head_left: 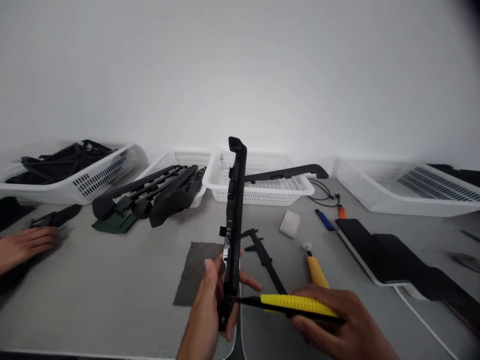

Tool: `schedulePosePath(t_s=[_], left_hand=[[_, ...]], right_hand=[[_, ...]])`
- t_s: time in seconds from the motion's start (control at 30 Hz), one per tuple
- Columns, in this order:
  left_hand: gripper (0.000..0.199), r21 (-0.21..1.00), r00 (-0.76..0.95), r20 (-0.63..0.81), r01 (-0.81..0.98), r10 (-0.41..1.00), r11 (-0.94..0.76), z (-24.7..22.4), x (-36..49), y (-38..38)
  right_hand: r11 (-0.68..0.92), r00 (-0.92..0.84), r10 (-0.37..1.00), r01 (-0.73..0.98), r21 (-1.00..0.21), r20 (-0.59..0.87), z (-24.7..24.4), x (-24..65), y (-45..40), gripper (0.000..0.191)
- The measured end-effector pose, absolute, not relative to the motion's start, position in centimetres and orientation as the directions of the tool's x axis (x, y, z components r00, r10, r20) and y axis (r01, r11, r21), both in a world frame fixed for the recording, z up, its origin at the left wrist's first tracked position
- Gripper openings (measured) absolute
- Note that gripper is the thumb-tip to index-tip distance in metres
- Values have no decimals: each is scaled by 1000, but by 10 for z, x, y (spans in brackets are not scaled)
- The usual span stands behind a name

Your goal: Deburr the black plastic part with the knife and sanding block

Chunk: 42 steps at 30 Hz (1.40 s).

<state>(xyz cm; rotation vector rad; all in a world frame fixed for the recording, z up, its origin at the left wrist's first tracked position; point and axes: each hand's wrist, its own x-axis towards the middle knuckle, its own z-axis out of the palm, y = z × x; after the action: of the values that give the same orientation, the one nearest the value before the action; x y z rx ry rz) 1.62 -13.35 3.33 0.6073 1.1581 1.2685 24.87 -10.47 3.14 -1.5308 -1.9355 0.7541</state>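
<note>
My left hand (pixel 206 305) is closed around the lower part of a long black plastic trim piece (pixel 235 200), which stands nearly upright. The far end of the piece is hooked, and clips and ribs run along its side. In my right hand (pixel 341 320) is a yellow-and-black utility knife (pixel 300 303) with a ribbed grip. Its dark tip points left and meets or nearly meets the trim piece near its lower end; exact contact is unclear. Just beyond lie a black caliper (pixel 264 257), a yellow-handled tool (pixel 317 270) and a grey cloth (pixel 191 275).
White baskets (pixel 258 197) line the wall, several holding black plastic parts (pixel 165 192). One long part (pixel 288 173) lies across the middle basket. A small white block (pixel 290 223), a blue tool (pixel 324 220) and phone-like devices (pixel 371 250) lie rightward. At left is another person's hand (pixel 28 245).
</note>
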Motion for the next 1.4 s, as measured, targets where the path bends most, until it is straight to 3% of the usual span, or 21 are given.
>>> schedulePosePath(t_s=[0.23, 0.53, 0.8, 1.03, 1.23, 1.4], left_hand=[[79, 855, -155, -359, -449, 920, 258, 30, 16, -137], [69, 898, -20, -304, -340, 952, 279, 30, 12, -133], [72, 886, 77, -355, -290, 932, 362, 29, 8, -134], [81, 885, 59, -376, -274, 925, 377, 29, 8, -135], [85, 890, 26, -382, -260, 924, 375, 26, 10, -133], [84, 887, -45, -391, -284, 920, 363, 16, 12, -133]], right_hand=[[208, -162, 978, 661, -720, 134, 23, 245, -99, 45], [271, -147, 963, 578, -770, 228, 23, 244, -81, 36], [389, -129, 916, 506, -769, 379, 15, 241, -77, 30], [384, -87, 912, 525, -760, 400, 15, 239, -77, 28], [431, -172, 900, 500, -752, 401, 12, 243, -76, 25], [389, -87, 908, 538, -747, 410, 6, 245, -76, 27]])
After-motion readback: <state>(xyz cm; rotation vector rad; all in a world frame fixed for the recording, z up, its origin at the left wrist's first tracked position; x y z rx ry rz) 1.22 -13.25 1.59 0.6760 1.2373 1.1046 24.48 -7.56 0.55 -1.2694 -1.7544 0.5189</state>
